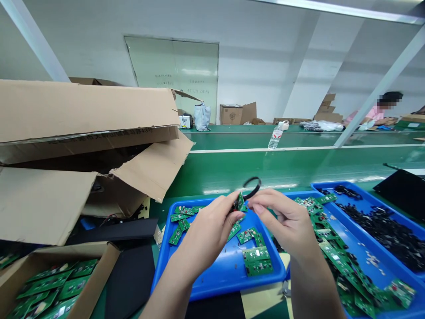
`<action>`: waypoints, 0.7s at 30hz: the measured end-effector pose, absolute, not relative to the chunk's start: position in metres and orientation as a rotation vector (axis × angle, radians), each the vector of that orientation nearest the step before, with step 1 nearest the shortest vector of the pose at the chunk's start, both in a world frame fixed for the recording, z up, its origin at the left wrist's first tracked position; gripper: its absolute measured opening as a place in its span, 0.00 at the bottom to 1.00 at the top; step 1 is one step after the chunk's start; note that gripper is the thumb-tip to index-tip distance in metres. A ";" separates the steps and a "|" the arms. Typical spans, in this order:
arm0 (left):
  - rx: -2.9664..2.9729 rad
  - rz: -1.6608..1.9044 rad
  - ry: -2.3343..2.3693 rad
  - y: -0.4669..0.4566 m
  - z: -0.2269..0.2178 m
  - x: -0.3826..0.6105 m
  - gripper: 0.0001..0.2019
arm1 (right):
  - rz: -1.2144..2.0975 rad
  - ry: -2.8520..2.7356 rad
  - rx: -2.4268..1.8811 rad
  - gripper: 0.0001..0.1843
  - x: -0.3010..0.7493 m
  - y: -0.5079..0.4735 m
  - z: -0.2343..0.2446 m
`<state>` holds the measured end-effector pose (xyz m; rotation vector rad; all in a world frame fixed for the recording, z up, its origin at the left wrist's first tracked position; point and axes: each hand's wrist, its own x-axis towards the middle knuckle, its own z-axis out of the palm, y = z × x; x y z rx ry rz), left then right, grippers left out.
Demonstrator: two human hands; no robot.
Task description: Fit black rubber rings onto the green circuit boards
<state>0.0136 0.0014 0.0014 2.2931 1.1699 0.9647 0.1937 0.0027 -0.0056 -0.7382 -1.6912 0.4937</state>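
Observation:
My left hand pinches a small green circuit board between thumb and fingers. My right hand holds a thin black ring by its lower edge, right against that board. Below the hands, a blue tray holds several loose green circuit boards. To the right, a second blue tray holds more boards, piled along its near side. A third blue tray behind it holds a heap of small black parts.
Large cardboard flaps rise on my left, and an open carton of green boards sits at lower left. A green conveyor belt runs behind the trays, with a plastic water bottle beyond it. A seated co-worker is at far right.

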 end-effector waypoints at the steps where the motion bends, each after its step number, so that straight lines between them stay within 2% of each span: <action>1: 2.321 1.035 1.175 0.002 0.000 0.013 0.17 | 0.567 -1.692 -0.720 0.10 0.195 0.004 -0.007; 4: 2.443 1.275 1.123 0.005 -0.002 0.012 0.16 | 0.825 -1.505 -0.660 0.12 0.197 0.014 -0.014; 7: 2.585 1.493 1.063 0.007 -0.004 0.011 0.16 | 1.009 -1.294 -0.642 0.10 0.195 0.024 -0.018; 11: 2.719 1.684 1.093 0.007 -0.005 0.010 0.16 | 1.234 -1.399 -0.624 0.21 0.193 0.021 -0.014; 13: 2.770 1.717 1.110 0.008 -0.006 0.009 0.15 | 1.287 -1.507 -0.600 0.23 0.192 0.014 -0.010; 17: 2.820 1.711 1.095 0.010 -0.005 0.008 0.14 | 1.310 -1.570 -0.642 0.17 0.187 0.001 -0.003; 21: 2.748 1.679 1.083 0.011 -0.004 0.007 0.15 | 1.345 -1.547 -0.658 0.17 0.184 0.000 -0.004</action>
